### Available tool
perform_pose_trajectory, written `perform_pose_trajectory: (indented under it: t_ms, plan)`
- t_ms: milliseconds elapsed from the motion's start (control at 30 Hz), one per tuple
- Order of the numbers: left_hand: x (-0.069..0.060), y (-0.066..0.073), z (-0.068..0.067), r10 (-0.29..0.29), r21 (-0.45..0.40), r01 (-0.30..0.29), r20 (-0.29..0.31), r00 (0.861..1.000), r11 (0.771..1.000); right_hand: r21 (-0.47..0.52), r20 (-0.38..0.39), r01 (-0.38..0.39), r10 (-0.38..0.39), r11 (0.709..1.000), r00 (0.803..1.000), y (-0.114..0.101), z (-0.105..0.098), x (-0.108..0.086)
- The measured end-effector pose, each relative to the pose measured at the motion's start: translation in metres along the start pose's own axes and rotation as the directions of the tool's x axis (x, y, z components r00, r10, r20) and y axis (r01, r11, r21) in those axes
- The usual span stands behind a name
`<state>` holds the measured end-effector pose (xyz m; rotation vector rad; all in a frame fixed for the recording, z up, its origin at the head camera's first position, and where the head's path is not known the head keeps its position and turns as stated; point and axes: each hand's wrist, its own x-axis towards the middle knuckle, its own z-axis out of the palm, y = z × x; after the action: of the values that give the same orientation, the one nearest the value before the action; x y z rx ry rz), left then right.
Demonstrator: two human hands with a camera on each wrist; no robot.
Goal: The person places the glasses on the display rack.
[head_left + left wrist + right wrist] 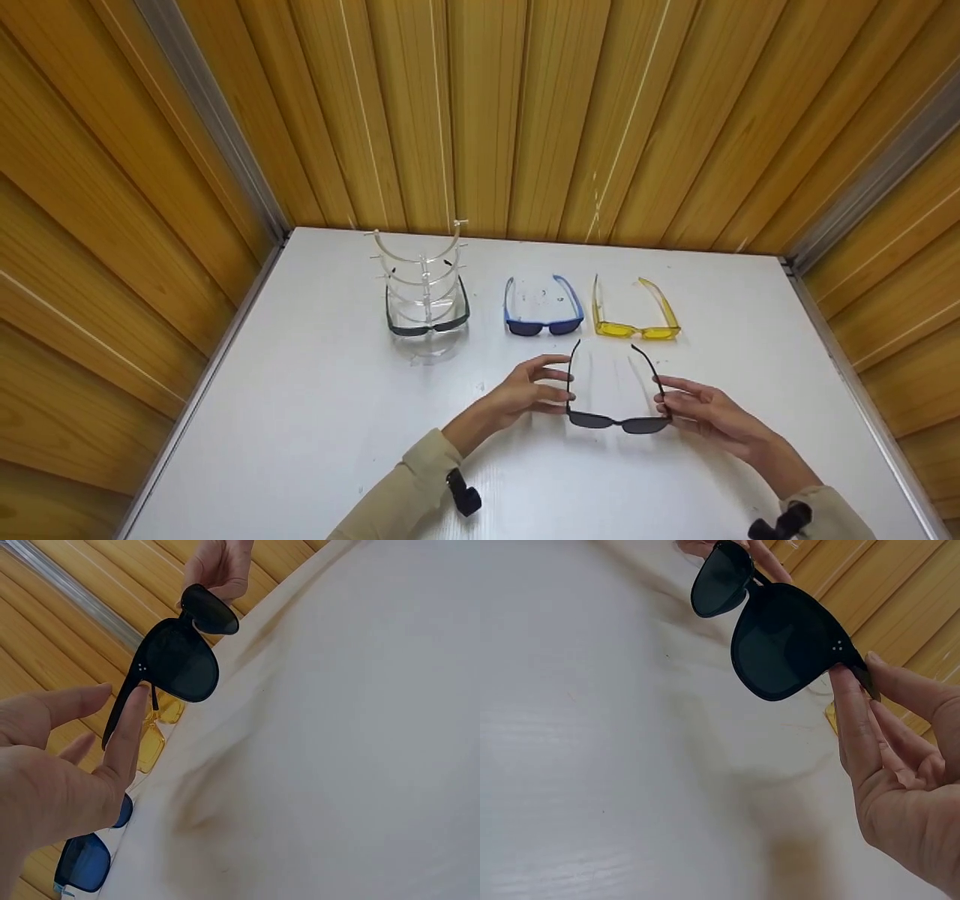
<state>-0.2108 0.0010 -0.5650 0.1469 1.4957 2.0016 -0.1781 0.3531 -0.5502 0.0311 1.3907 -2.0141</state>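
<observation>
A pair of black sunglasses (pixel 618 423) is held above the white table, lenses toward the person and both temples unfolded. My left hand (pixel 517 391) pinches the temple on the left near its hinge, as the left wrist view also shows. On the other side, my right hand (pixel 716 416) grips the right temple between thumb and fingers (pixel 855 716). Beyond them lie blue-framed sunglasses (pixel 544 328) and yellow glasses (pixel 637 331), both with temples open. A clear display stand (pixel 426 279) at the left bears dark sunglasses (pixel 429 328) on a low tier.
The white table (pixel 315 420) meets wood-patterned panels (pixel 480 120) at the back and both sides. Metal strips (pixel 217 112) run up the corners. A black wrist device (pixel 463 495) sits on the left sleeve, another (pixel 784 521) on the right.
</observation>
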Motion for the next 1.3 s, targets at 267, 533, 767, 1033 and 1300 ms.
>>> perform_pose_trajectory:
  t_ms: [267, 533, 767, 1033, 1300]
  plan:
    - [-0.012, 0.002, -0.014, 0.010, -0.010, -0.010, -0.003, 1.000, 1.000, 0.043, 0.094, 0.004, -0.008, 0.999, 0.996, -0.002, 0.012, 0.007]
    - [-0.024, 0.000, -0.027, 0.027, -0.025, -0.028, -0.007, 1.000, 0.999, 0.000, 0.122, 0.020, -0.020, 1.000, 0.992, 0.003, 0.022, 0.014]
    - [-0.037, 0.002, -0.037, 0.036, -0.029, -0.036, -0.022, 0.999, 0.999, -0.098, 0.108, 0.029, -0.018, 0.995, 0.994, 0.004, 0.033, 0.022]
    - [-0.051, 0.003, -0.050, 0.044, -0.040, -0.046, -0.056, 0.997, 0.998, -0.101, 0.133, 0.045, -0.032, 0.994, 0.991, 0.007, 0.048, 0.035]
    - [-0.065, 0.001, -0.064, 0.056, -0.027, -0.059, -0.078, 0.995, 0.998, -0.094, 0.118, 0.041, -0.030, 0.995, 0.993, 0.015, 0.061, 0.047]
